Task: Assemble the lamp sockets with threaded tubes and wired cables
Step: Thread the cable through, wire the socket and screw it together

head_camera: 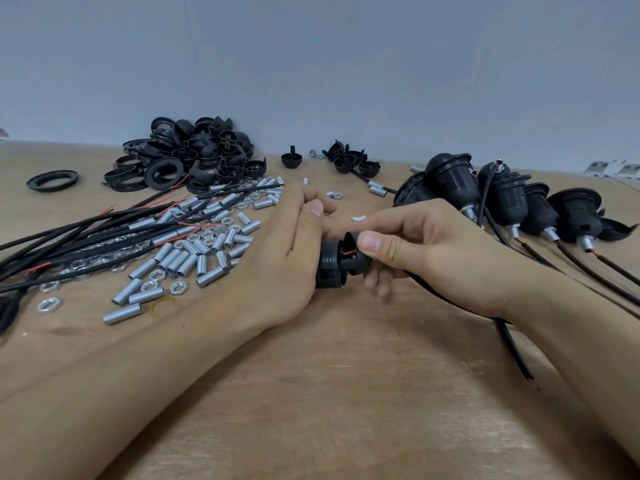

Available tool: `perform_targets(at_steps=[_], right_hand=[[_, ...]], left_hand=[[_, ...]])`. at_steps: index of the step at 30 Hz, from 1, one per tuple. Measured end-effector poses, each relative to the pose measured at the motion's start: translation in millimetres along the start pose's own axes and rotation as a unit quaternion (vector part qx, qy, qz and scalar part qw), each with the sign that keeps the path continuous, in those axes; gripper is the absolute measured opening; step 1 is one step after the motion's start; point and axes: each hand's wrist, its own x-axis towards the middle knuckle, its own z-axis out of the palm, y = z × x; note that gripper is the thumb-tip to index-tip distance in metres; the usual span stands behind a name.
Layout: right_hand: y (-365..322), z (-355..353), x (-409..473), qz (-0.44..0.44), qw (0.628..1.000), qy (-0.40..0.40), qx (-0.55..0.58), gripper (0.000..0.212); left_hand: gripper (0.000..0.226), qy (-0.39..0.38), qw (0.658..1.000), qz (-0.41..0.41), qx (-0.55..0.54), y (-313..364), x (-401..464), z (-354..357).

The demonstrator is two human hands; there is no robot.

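The left hand point(294, 244) wraps around a black threaded socket body point(330, 268), held just above the bench point(346, 393) at centre. Its palm and fingers cover most of the body; only the ribbed right end shows. The right hand point(426, 247) pinches a black cap point(351, 245) against that end, thumb on top. A short run of red wire point(348, 252) shows in the gap between cap and body; whether the two parts are fully seated cannot be determined. The lower fingers of the right hand are blurred.

A black cable point(509, 344) emerges from under the right hand, passes beneath the wrist and ends on the bench in a bare tip. Its junction with the cap is hidden.

Left of the hands lies a scatter of threaded metal tubes point(180, 261) mixed with hex nuts point(48, 304). A bundle of black cables with red leads point(86, 233) crosses this scatter, several carrying tubes; the bundle is cut off at the left frame edge.

Behind, against the wall, stands a pile of black rings and caps point(194, 154). One ring point(52, 180) lies apart to the left. A smaller group of caps point(349, 159) sits further right.

To the right, a row of finished sockets point(533, 206) lies on the bench, each with a tube and cable exiting its base. Their cables run off the right edge. Pale objects at the far right edge are too small to identify.
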Motion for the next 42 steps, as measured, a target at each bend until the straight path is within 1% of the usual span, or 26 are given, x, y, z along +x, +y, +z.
perform_targets(at_steps=[4, 8, 11, 15, 22, 28, 31, 33, 36, 40, 42], right_hand=[[1.1, -3.1, -0.4, 0.020, 0.999, -0.014, 0.027, 0.024], [1.8, -1.9, -0.2, 0.014, 1.000, -0.012, 0.015, 0.025], [2.5, 3.6, 1.1, -0.003, 1.000, 0.002, 0.004, 0.026], [2.2, 3.3, 1.3, 0.017, 1.000, 0.019, 0.011, 0.022], [0.9, 1.4, -0.5, 0.028, 0.999, 0.008, 0.015, 0.020], [1.0, 0.7, 0.4, 0.046, 0.999, -0.006, 0.024, 0.020], [-0.4, 0.2, 0.4, 0.054, 0.998, -0.015, 0.031, 0.028], [-0.7, 0.6, 0.2, 0.055, 0.998, -0.013, 0.030, 0.024], [-0.1, 1.1, -0.6, 0.057, 0.998, -0.015, 0.024, 0.020], [-1.2, -0.4, -1.3, 0.058, 0.998, -0.014, 0.023, 0.029], [-0.3, -1.2, -1.2, 0.063, 0.997, -0.021, 0.033, 0.029]], left_hand=[[0.022, 0.019, 1.000, -0.016, 0.002, -2.3, 1.3, 0.8], [0.024, 0.029, 0.999, -0.031, -0.002, -1.9, 2.2, 1.2], [0.026, 0.047, 0.998, -0.040, 0.014, -1.4, 2.0, 2.2], [0.028, 0.067, 0.996, -0.045, 0.034, -1.2, 2.2, 3.0], [0.027, 0.055, 0.996, -0.064, 0.010, -2.1, 3.1, 0.9], [0.027, 0.023, 0.993, -0.098, -0.055, 2.6, 3.1, -0.6], [0.027, 0.021, 0.992, -0.103, -0.063, 2.4, 3.6, -0.7], [0.026, 0.022, 0.994, -0.093, -0.049, 1.1, 4.3, 0.1], [0.026, 0.036, 0.997, -0.068, 0.006, -1.4, 4.3, 2.0], [0.029, 0.042, 0.995, -0.032, 0.084, 0.8, -0.3, 2.4], [0.029, 0.041, 0.995, -0.029, 0.088, 2.4, -1.6, 2.6]])
